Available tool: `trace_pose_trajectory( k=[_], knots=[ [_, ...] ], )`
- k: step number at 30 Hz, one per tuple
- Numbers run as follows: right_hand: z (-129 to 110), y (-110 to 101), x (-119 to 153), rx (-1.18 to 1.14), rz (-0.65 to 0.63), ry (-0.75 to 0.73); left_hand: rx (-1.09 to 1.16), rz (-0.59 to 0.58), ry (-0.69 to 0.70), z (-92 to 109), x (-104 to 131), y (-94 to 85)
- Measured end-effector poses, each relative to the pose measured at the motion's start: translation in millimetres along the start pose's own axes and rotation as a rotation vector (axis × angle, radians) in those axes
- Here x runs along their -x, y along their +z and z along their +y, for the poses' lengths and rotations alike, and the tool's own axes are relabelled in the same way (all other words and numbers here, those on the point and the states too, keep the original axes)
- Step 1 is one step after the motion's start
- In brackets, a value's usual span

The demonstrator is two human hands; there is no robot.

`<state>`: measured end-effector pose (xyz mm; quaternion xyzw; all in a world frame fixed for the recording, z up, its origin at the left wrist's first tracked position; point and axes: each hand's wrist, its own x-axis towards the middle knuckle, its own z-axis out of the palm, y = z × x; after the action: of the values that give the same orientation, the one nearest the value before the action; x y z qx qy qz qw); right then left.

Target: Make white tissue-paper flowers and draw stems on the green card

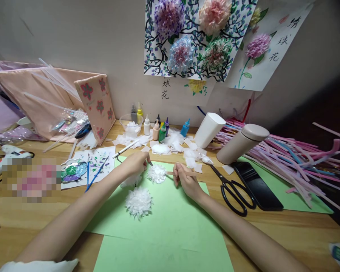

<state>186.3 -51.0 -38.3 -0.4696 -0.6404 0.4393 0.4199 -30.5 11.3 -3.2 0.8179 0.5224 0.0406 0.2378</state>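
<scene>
My right hand (184, 177) is closed around a thin wooden stick (191, 174), whose tip reaches the right side of a white paper flower (156, 173). My left hand (136, 165) is at that flower's upper left, fingers curled down. A small dark tip shows at its fingertips; whether it holds anything is hard to make out. A second white ruffled flower (138, 203) lies nearer to me on green paper (170, 226). A third white flower (130, 180) is partly hidden under my left wrist. Behind my left hand lies a white pen-like stick (127, 148).
Black scissors (234, 192) and a phone (257, 185) lie to the right, near two cylinders and pipe cleaners (297, 158). Paint bottles (162, 132) and white paper scraps (175, 141) stretch along the back. Paintbrushes (96, 173) and a glue gun (13, 156) are left.
</scene>
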Motion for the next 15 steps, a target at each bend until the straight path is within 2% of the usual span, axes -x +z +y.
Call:
trace_pose_trajectory(
  k=[3,10,15],
  knots=[
    [-0.3,-0.2,1.2,0.011,-0.005,-0.024,0.003,0.004,-0.009,2.3,0.5,-1.0],
    [3.9,-3.0,7.9,-0.008,0.13,-0.078,-0.016,-0.007,-0.023,3.0,0.2,-2.1],
    [2.1,-2.6,5.3,-0.025,0.028,-0.03,-0.026,-0.005,-0.002,3.7,0.8,-2.1]
  ],
)
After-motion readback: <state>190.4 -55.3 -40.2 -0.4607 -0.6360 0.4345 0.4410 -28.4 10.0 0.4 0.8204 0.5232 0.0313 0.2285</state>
